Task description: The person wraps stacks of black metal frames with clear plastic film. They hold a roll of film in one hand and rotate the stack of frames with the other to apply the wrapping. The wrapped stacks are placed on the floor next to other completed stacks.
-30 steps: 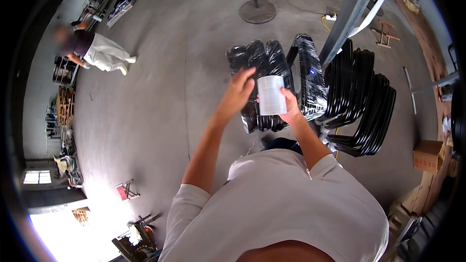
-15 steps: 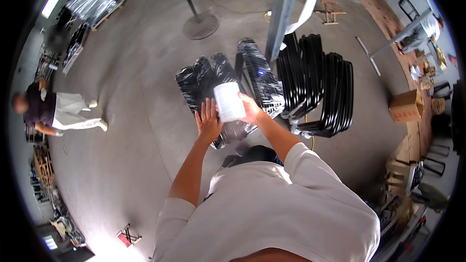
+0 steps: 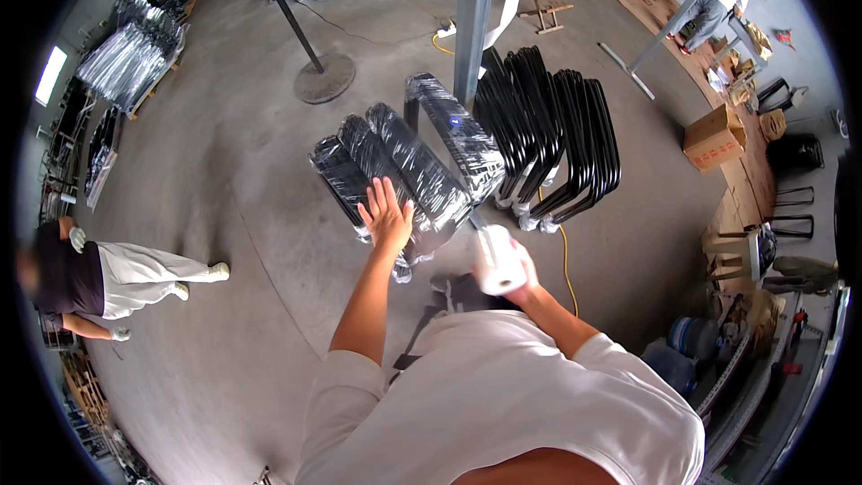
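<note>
My right hand (image 3: pixel 528 277) grips a white roll of stretch film (image 3: pixel 499 260), held close to my body and slightly blurred. My left hand (image 3: pixel 388 220) has its fingers spread and rests against black bundles wrapped in shiny clear film (image 3: pixel 415 163). Those bundles lie side by side in front of me. Just right of them, another film-wrapped black piece (image 3: pixel 456 130) leans at an angle. Further right stand many bent black metal tubes (image 3: pixel 575 144), packed closely, with pale wrapping at their lower ends.
A grey metal post (image 3: pixel 472 27) rises behind the bundles. A fan stand's round base (image 3: pixel 325 78) is beyond, to the left. On the right are a cardboard box (image 3: pixel 714 137) and a yellow cord (image 3: pixel 567 269). One person (image 3: pixel 135 278) is at left, another (image 3: pixel 718 4) at far right.
My right hand has carried the film roll from above the bundles down toward me and to the right. My left hand stays at the bundles, which now show more fully.
</note>
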Demonstrator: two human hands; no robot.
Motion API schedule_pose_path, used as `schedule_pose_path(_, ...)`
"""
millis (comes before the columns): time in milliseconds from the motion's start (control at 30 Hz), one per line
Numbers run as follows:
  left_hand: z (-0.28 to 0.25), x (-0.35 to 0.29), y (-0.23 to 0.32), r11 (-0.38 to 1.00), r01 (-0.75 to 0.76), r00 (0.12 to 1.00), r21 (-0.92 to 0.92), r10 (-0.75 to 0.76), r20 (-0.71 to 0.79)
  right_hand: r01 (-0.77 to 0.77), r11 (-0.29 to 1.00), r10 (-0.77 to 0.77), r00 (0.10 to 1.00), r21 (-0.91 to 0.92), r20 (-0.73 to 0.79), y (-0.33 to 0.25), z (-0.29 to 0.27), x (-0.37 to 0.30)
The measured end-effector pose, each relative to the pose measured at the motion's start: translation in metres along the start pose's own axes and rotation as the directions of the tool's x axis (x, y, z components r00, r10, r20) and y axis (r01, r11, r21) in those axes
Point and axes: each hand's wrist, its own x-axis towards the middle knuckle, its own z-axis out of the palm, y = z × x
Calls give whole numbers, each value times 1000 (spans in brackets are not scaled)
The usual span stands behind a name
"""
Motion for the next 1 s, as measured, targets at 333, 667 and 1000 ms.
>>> schedule_pose_path(333,5,-3,6,993,-35,980,116,57,-192,224,956,-169,948,187,-269,8,-68,-78)
schedule_pose_path(667,1,-2,15,987,11,995,162,6,-103,139,988,-127,981,73,-145,-29,-85,-117)
schedule_pose_path(1000,62,-95,87,917,281,939,-284,-324,-118,239,968,-211,942,81,-260,-162,-160,-223)
